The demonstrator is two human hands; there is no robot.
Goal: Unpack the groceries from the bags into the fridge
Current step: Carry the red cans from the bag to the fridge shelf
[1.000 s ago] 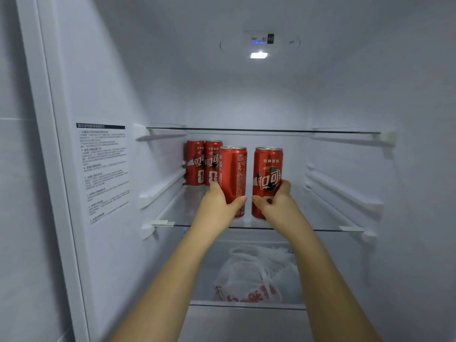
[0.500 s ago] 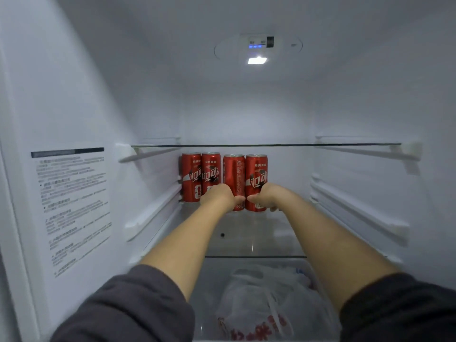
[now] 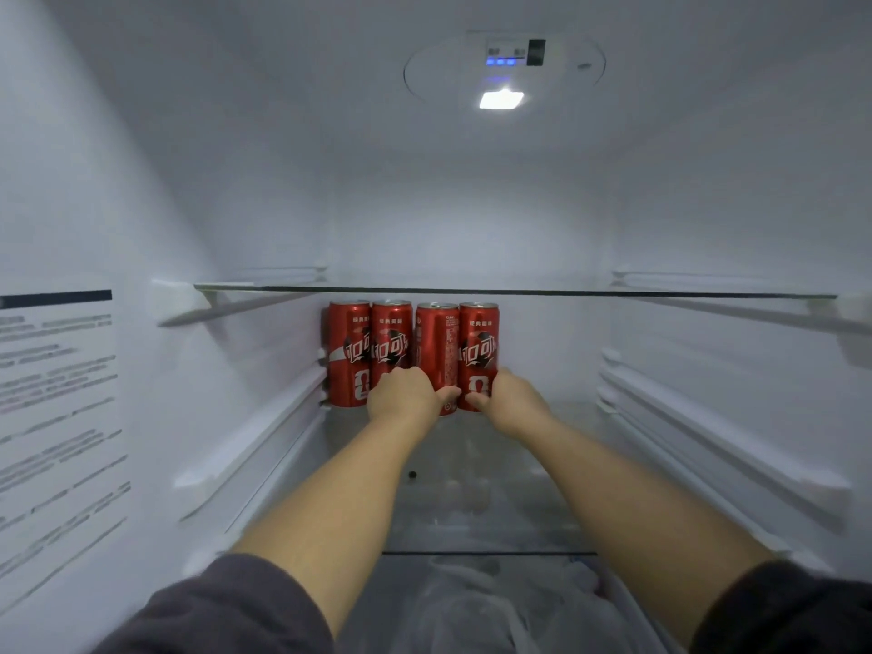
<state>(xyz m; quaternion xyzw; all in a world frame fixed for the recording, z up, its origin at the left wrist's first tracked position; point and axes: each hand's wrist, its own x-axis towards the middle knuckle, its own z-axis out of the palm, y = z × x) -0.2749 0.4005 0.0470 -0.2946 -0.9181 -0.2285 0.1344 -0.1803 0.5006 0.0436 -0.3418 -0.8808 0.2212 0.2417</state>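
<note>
4 red cans [image 3: 349, 351] stand upright in a row at 12 o'clock on the glass shelf [image 3: 472, 507], the left grip [image 3: 401, 394] curled round the 3rd can [image 3: 436, 342], the right grip [image 3: 512, 398] round the 4th can [image 3: 479, 342] at its 3 o'clock, a white bag [image 3: 472, 601] below at 6 o'clock.

printed label [image 3: 56, 417] on left wall, text blurred. ceiling lamp [image 3: 501, 100] lit, three blue indicators [image 3: 501, 62] just behind it, set in a round panel [image 3: 424, 73]. dark speck [image 3: 412, 474] on lower shelf [image 3: 495, 512]; upper shelf [image 3: 519, 291] seen edge-on.
</note>
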